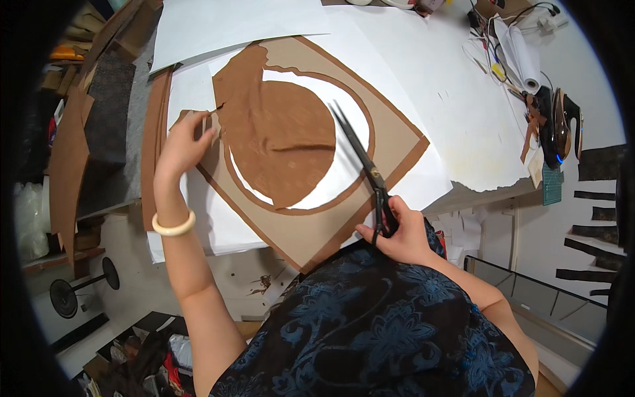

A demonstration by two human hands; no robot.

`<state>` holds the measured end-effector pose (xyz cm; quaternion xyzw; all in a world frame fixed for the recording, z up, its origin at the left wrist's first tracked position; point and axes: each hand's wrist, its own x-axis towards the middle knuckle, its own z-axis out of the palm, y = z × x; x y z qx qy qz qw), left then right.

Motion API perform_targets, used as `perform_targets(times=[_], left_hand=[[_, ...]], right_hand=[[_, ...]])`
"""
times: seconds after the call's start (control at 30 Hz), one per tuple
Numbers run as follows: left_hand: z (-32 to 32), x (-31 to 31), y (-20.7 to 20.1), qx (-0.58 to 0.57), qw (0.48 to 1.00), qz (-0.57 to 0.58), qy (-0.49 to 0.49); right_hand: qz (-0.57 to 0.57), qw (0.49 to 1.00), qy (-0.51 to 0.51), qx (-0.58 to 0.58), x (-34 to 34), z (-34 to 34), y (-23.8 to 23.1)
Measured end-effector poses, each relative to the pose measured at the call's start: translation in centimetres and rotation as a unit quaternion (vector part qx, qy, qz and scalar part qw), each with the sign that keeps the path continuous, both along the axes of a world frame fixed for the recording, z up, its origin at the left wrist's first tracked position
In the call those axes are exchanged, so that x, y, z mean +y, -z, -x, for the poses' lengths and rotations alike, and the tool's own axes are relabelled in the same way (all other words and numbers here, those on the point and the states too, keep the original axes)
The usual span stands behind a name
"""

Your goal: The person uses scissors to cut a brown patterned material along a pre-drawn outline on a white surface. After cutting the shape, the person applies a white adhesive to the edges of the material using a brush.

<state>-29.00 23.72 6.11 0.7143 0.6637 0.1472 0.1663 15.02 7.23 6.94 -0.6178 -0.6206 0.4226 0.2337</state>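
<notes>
My right hand (405,233) is wrapped round the handles of large black scissors (360,155). Their long blades point away from me and lie nearly together, over the right side of a round opening. At the left, my left hand (188,140) pinches the edge of a brown fabric piece (278,122), thumb and fingers close together. This fabric lies wrinkled, with a rounded right side and an uneven upper part. Under and around it is a beige panel (397,142) with brown borders and a brown-edged round opening, through which white shows.
White paper sheets (238,26) cover the table. An iron (561,129), a paper roll (529,79), cables and a green cutting mat (551,185) are at the right. Dark strips (595,231) hang on the right wall. Brown and black material (106,126) is stacked left.
</notes>
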Motion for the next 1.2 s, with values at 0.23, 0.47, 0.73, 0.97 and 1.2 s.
perform_targets(times=[0.23,0.47,0.73,0.97,1.2], left_hand=[[-4.4,-10.3,1.6,-0.006,0.998,-0.025,-0.049],[-11.8,-15.7,1.3,0.034,0.99,-0.085,-0.104],[-26.2,-20.5,-2.5,-0.191,0.974,-0.098,0.067],[-21.9,-11.7,-0.5,-0.103,0.973,-0.209,0.001],[-22.0,-14.5,-3.1,-0.197,0.96,-0.178,0.085]], right_hand=[[-0.05,0.994,-0.065,0.069,-2.9,-1.3,2.5],[-0.061,0.977,0.087,0.185,-1.9,-6.4,1.1],[-0.374,0.883,0.189,-0.211,12.5,-22.8,-1.7],[-0.324,0.938,0.121,-0.028,12.6,-21.5,-1.3],[-0.172,0.981,0.028,0.084,11.3,-15.7,-2.4]])
